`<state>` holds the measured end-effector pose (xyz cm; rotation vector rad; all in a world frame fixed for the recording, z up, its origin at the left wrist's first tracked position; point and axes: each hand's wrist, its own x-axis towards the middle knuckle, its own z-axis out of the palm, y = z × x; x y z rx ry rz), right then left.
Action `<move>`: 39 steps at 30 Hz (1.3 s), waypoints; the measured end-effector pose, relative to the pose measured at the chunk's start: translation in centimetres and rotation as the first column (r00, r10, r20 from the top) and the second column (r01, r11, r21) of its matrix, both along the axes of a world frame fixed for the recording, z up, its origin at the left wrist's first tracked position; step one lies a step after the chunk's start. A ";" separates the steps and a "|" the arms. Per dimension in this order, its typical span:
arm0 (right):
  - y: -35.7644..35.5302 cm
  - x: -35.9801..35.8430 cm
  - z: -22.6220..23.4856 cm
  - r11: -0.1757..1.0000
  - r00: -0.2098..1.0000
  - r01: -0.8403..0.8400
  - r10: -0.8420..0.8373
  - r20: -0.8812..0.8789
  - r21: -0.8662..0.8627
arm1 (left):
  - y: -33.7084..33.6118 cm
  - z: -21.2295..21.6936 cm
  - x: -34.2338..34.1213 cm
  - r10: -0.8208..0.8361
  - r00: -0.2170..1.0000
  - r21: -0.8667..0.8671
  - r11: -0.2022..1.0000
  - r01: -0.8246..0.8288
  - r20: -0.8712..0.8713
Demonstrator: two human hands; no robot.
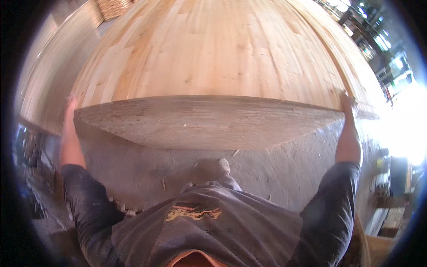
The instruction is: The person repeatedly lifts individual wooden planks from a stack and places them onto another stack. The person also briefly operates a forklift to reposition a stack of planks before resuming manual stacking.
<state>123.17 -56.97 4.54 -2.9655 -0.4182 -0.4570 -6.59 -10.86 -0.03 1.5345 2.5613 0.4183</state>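
Note:
A tall stack of wide wooden panels point(209, 122) stands before me, its layered near end facing my body. On top lies a pale jointed-board wood panel point(213, 58) with knots and lengthwise strips. My left hand point(71, 101) is closed at the near left corner of this top panel, slightly blurred. At the near right corner my right hand point(348, 102) grips the panel's edge, its fingers partly hidden by the wood. Both arms are spread wide and stretched forward. Whether the top panel is raised off the stack I cannot tell.
Another stack of panels point(49, 84) stands close on the left, and more boards point(353, 58) run along the right side. Wood splinters lie on the grey floor point(133, 167) near my shoe point(224, 166). Bright light glares at the right.

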 end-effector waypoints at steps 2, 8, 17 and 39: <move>-0.5 -1.9 1.1 0.994 0.997 0.055 -0.050 -0.061 0.092 | 1.1 -0.6 -1.1 -0.059 0.998 0.085 0.994 0.061 -0.021; -1.9 -11.6 3.8 0.903 0.991 -0.121 0.085 0.103 0.412 | 1.2 -0.9 -1.5 -0.087 0.994 0.177 0.981 0.075 0.059; 0.4 -25.7 0.5 0.453 0.557 -0.798 0.303 0.773 0.398 | -0.3 1.6 0.2 -0.058 0.997 0.138 0.988 0.063 -0.040; -30.5 -15.6 -11.4 -0.012 -0.198 -0.787 0.952 -0.234 0.616 | -47.4 -32.8 72.2 -0.811 0.582 -0.183 0.565 0.805 0.058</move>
